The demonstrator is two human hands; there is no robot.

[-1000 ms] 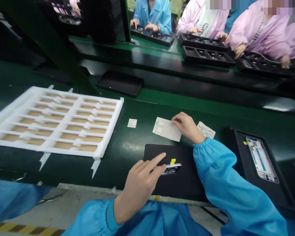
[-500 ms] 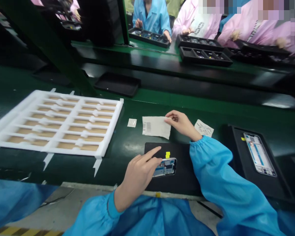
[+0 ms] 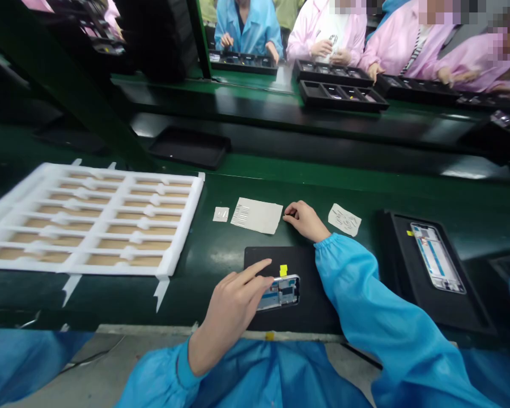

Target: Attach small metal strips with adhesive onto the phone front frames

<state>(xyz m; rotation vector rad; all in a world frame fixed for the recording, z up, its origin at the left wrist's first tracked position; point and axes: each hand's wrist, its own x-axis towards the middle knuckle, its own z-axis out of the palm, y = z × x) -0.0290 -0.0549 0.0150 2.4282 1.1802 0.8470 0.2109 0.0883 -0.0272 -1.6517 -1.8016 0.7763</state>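
A silver phone frame (image 3: 287,290) with exposed inner parts lies on a black mat (image 3: 310,314), a yellow tab (image 3: 284,270) sticking out from its far edge. My left hand (image 3: 234,303) holds the frame's left end, index finger raised above it; the lower fingers are hidden. Beyond the mat, my right hand (image 3: 305,220) is closed in a pinch just beside the right edge of a pale label sheet (image 3: 261,215) with barcode-like marks. Whatever sits between those fingertips is too small to make out.
A white foam tray (image 3: 125,226) with slots is on the left. Near the sheet lie a small clear-wrapped square (image 3: 221,214) and a handwritten paper (image 3: 344,220). At right, a black tray (image 3: 442,306) holds another phone frame (image 3: 437,258). Co-workers (image 3: 246,25) sit opposite.
My right hand has come off the label sheet, which now lies flat and turned slightly, and its fingers have drawn into a pinch. My left hand stays at the phone frame. The view has shifted slightly.
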